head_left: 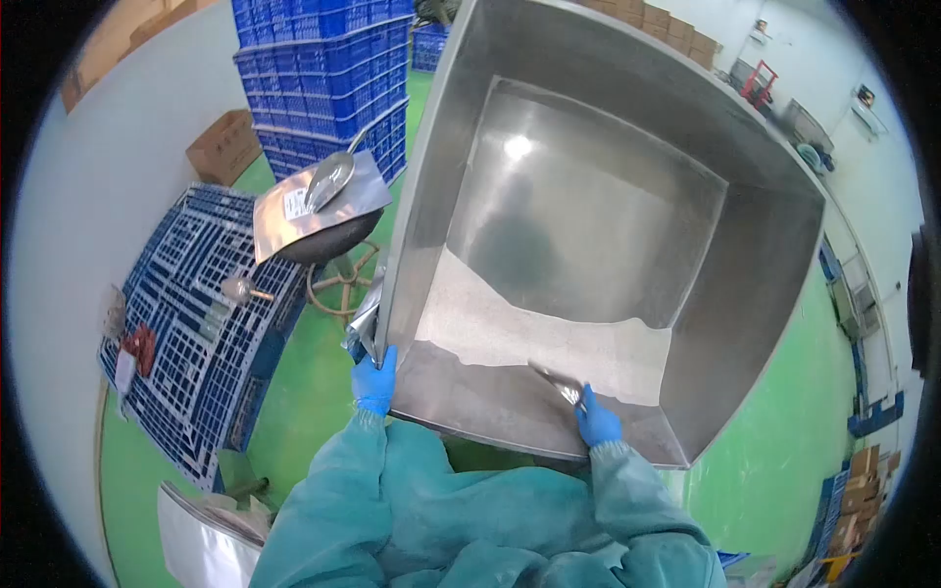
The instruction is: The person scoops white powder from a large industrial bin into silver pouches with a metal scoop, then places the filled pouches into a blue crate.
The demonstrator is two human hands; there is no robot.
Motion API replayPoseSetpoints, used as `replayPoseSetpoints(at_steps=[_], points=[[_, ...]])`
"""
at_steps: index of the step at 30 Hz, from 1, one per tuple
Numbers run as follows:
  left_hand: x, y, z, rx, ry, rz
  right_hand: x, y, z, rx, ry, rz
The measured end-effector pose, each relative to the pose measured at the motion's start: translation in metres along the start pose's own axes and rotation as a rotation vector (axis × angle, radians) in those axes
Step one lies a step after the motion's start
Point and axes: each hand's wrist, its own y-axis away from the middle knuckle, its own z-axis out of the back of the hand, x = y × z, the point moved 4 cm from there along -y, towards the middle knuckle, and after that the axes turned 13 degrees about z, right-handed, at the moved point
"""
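A large stainless-steel bin [588,225] stands in front of me, with a layer of white powder [549,333] over the near part of its floor. In my blue-gloved right hand [599,421] is a metal scoop [558,383], held inside the bin above the near wall, close to the powder. At the bin's left rim, my blue-gloved left hand [374,380] is closed on the lower part of a silver foil bag [367,316]. The bag hangs outside the rim; its opening and contents are hidden from this angle.
Left of the bin, a round stool [338,240] bears a flat foil bag [279,220] and a second metal scoop [331,178]. Stacked blue crates [323,88] rise behind it. A blue pallet [201,294] and a foil-lined container [201,534] are at the left.
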Motion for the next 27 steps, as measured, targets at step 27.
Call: replayPoseSetpoints(at_steps=[27], points=[[-0.141,-0.09,-0.009,0.048,-0.505,-0.351,-0.007,-0.044,0.142,0.183,-0.017,-0.128]])
